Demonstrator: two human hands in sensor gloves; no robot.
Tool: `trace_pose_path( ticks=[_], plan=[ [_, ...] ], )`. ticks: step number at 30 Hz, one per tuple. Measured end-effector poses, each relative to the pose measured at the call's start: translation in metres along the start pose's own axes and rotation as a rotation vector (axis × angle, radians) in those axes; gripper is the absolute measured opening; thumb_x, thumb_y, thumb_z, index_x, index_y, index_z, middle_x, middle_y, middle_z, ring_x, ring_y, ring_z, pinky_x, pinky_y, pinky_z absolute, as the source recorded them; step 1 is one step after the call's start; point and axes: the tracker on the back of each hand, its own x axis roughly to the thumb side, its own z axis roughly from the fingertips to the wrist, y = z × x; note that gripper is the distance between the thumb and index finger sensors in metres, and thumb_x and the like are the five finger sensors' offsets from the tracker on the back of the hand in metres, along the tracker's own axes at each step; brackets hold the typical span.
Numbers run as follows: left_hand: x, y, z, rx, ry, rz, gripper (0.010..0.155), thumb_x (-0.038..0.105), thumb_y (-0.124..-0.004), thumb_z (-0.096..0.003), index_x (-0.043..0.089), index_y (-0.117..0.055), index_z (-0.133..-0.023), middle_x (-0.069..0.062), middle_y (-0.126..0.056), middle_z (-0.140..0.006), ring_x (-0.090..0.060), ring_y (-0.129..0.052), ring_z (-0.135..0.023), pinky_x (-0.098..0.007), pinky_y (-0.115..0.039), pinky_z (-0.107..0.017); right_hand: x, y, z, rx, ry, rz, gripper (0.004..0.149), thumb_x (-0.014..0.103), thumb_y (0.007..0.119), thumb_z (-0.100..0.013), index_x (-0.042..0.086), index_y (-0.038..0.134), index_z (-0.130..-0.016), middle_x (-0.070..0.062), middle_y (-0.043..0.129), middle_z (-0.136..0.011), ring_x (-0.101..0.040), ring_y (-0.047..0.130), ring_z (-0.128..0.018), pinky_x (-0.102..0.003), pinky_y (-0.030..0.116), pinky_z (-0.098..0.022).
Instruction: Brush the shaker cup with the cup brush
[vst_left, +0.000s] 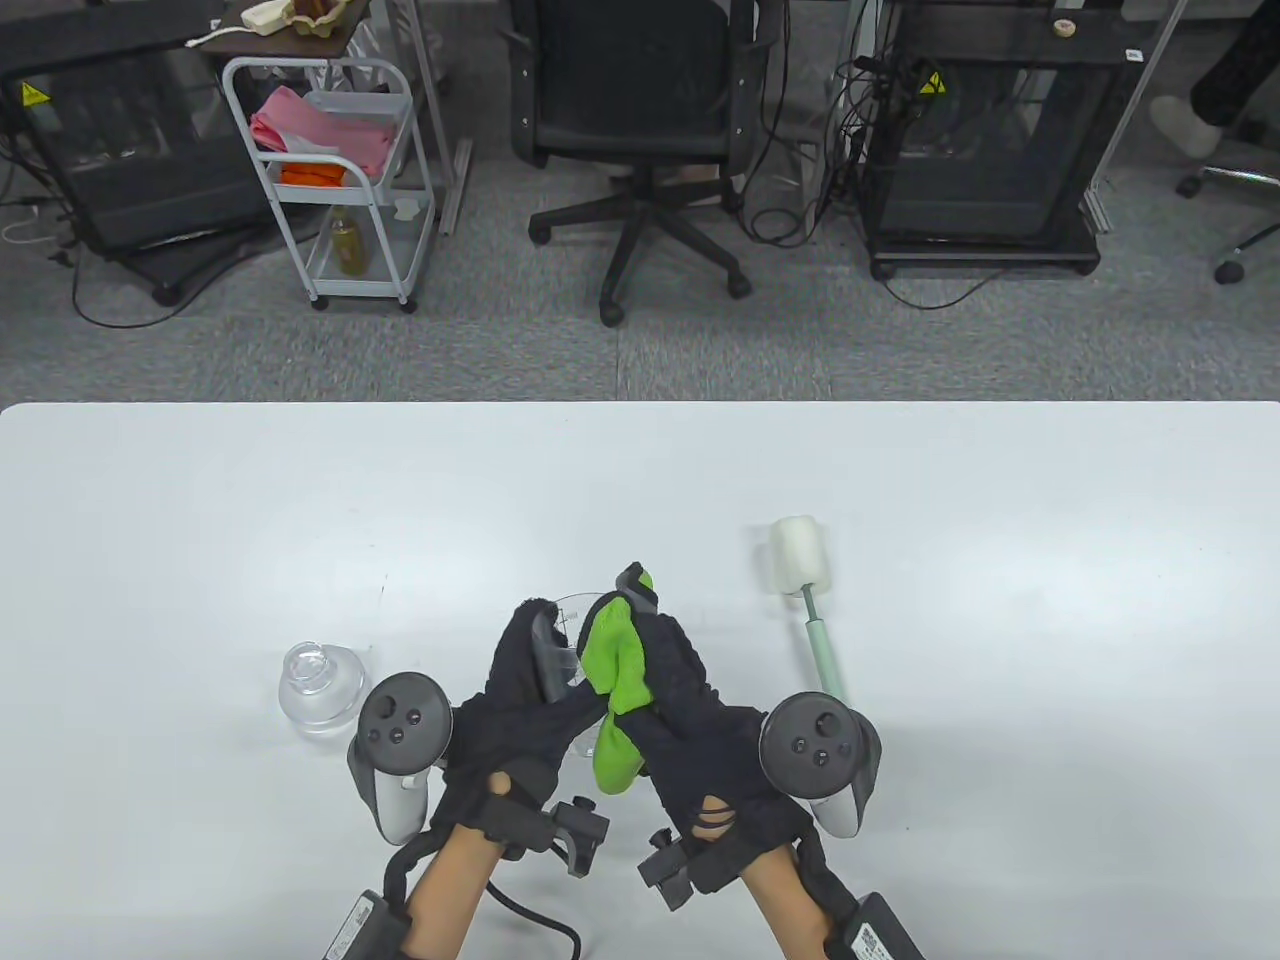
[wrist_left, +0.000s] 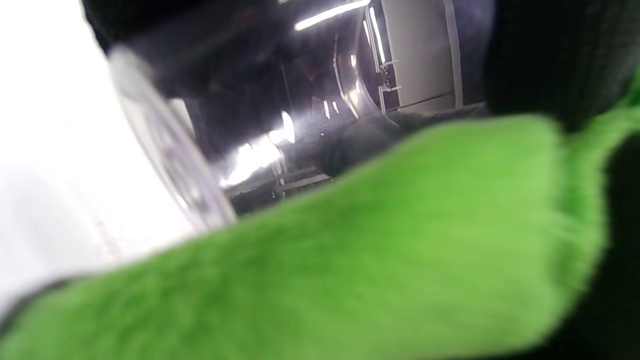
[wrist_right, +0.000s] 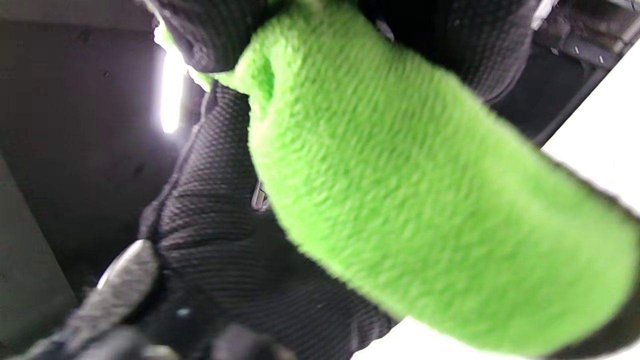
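A clear shaker cup (vst_left: 570, 612) stands at the table's front middle, mostly hidden between both hands; its wall shows close up in the left wrist view (wrist_left: 170, 145). My left hand (vst_left: 535, 650) grips the cup from the left. My right hand (vst_left: 640, 620), in a black glove with green patches (wrist_right: 400, 200), wraps the cup from the right, fingers over its top. The cup brush (vst_left: 800, 570), with a white sponge head and a pale green handle (vst_left: 826, 662), lies flat on the table just right of my right hand, untouched.
A clear domed lid (vst_left: 320, 685) sits on the white table (vst_left: 200, 520) left of my left hand. Beyond the table's far edge are an office chair (vst_left: 640, 120), a white cart (vst_left: 330, 170) and black cabinets.
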Motion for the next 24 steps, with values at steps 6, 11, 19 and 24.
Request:
trace_pose_path(
  ticks=[6, 11, 19, 24],
  plan=[
    [0.004, -0.003, 0.001, -0.030, -0.050, 0.113, 0.109, 0.064, -0.086, -0.0392, 0.002, -0.027, -0.106, -0.024, -0.059, -0.106, -0.044, -0.085, -0.086, -0.058, -0.082, -0.058, -0.011, -0.004, -0.003, -0.024, 0.013, -0.081, 0.067, 0.047, 0.067, -0.045, 0.036, 0.035, -0.103, -0.021, 0.047, -0.107, -0.046, 0.071, -0.088, -0.049, 0.077, -0.060],
    [0.008, -0.009, 0.001, -0.110, -0.108, 0.172, 0.105, 0.061, -0.079, -0.0440, 0.002, -0.017, -0.104, -0.026, -0.057, -0.107, -0.047, -0.084, -0.089, -0.057, -0.082, -0.058, -0.025, -0.008, -0.005, 0.022, 0.067, -0.291, 0.068, 0.052, 0.062, -0.048, 0.032, 0.031, -0.105, -0.022, 0.048, -0.107, -0.045, 0.071, -0.089, -0.048, 0.075, -0.062],
    [0.009, -0.027, 0.004, -0.153, -0.055, 0.245, 0.109, 0.066, -0.074, -0.0459, 0.005, -0.004, -0.102, -0.034, -0.034, -0.113, -0.063, -0.054, -0.101, -0.071, -0.063, -0.063, -0.018, -0.006, -0.005, 0.066, -0.044, -0.146, 0.069, 0.051, 0.064, -0.049, 0.035, 0.031, -0.106, -0.020, 0.045, -0.109, -0.048, 0.062, -0.091, -0.050, 0.069, -0.065],
    [0.007, -0.022, 0.005, -0.131, -0.007, 0.241, 0.111, 0.074, -0.079, -0.0374, 0.011, -0.023, -0.109, -0.025, -0.036, -0.107, -0.044, -0.064, -0.089, -0.063, -0.068, -0.061, -0.003, -0.003, -0.001, 0.009, -0.143, 0.058, 0.069, 0.055, 0.063, -0.048, 0.039, 0.028, -0.105, -0.016, 0.041, -0.110, -0.044, 0.061, -0.094, -0.048, 0.068, -0.067]
  ],
)
